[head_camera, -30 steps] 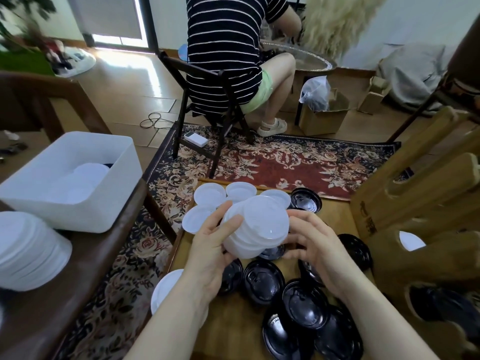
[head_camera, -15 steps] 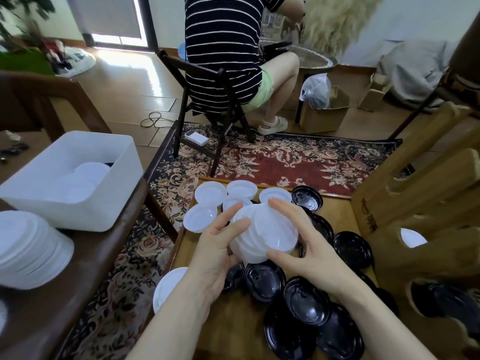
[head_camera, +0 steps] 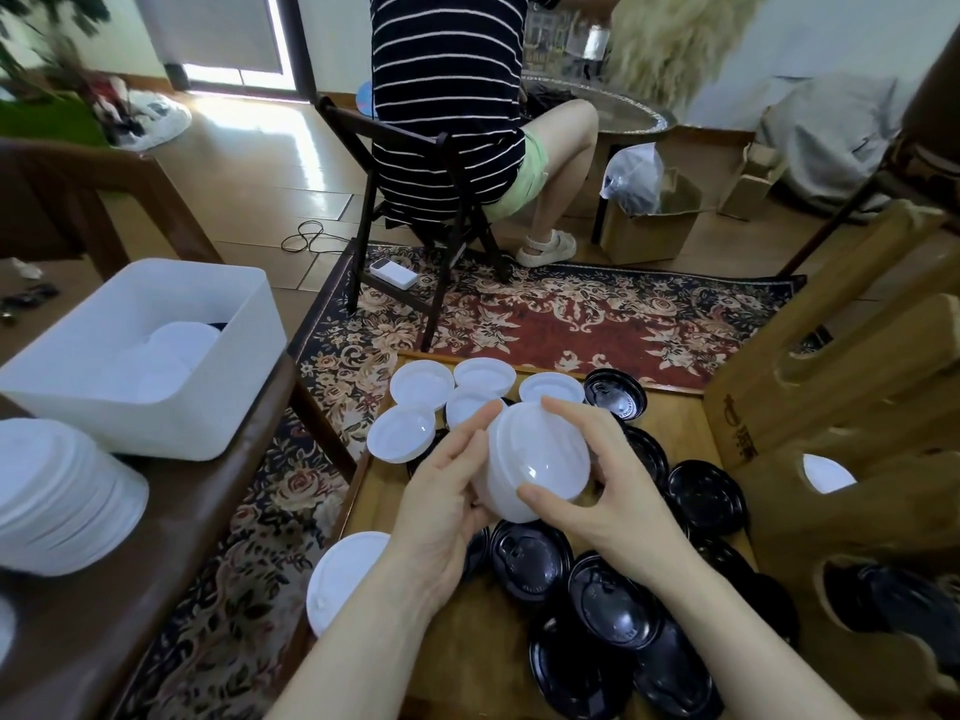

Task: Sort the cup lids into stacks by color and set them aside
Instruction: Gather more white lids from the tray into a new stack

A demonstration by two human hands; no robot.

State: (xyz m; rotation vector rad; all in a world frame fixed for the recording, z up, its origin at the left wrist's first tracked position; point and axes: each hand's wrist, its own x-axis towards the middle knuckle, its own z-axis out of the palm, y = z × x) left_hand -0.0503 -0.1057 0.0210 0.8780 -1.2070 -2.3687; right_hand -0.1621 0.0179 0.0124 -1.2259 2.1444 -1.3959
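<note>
Above the wooden tray [head_camera: 675, 407], white lid stack [head_camera: 535, 462] tilted, top face rightward, gripped between both hands [head_camera: 524, 491]

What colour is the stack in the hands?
White, in the head view: stack.

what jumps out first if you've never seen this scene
Both hands, left hand and right hand, grip a stack of white lids at the centre, over a wooden table. Glossy black lids lie scattered below right; loose white lids sit just beyond.
</note>
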